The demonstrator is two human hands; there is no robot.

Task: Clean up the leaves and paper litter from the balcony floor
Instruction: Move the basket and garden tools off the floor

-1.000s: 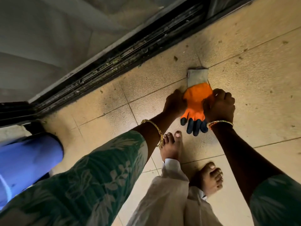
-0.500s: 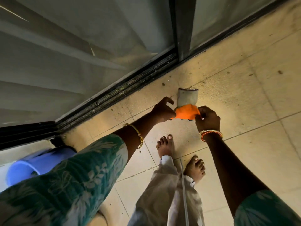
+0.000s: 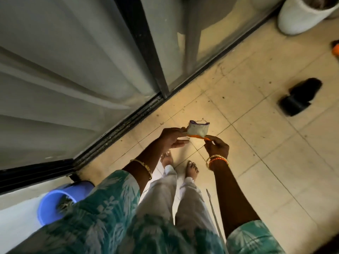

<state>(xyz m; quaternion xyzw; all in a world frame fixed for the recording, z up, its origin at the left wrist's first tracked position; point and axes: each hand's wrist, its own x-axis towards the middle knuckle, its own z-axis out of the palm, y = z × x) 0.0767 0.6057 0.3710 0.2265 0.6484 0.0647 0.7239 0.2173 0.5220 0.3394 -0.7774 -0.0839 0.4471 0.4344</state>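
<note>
An orange work glove with a grey knitted cuff hangs between both hands above the tiled floor. My left hand pinches the cuff's left edge, its lower fingers stretched out. My right hand pinches the orange part at the cuff's lower right. The cuff opening faces away from me. Small dark bits of leaf litter lie scattered on the tiles near the sliding door track.
A blue bucket stands at lower left beside the door track. A black sandal lies at right, a white planter at upper right, an orange object at the right edge. My bare feet stand below the hands.
The glove has risen from the floor with both hands, and its orange palm has dropped out of sight behind the cuff. My view has lifted, showing more floor to the right.
</note>
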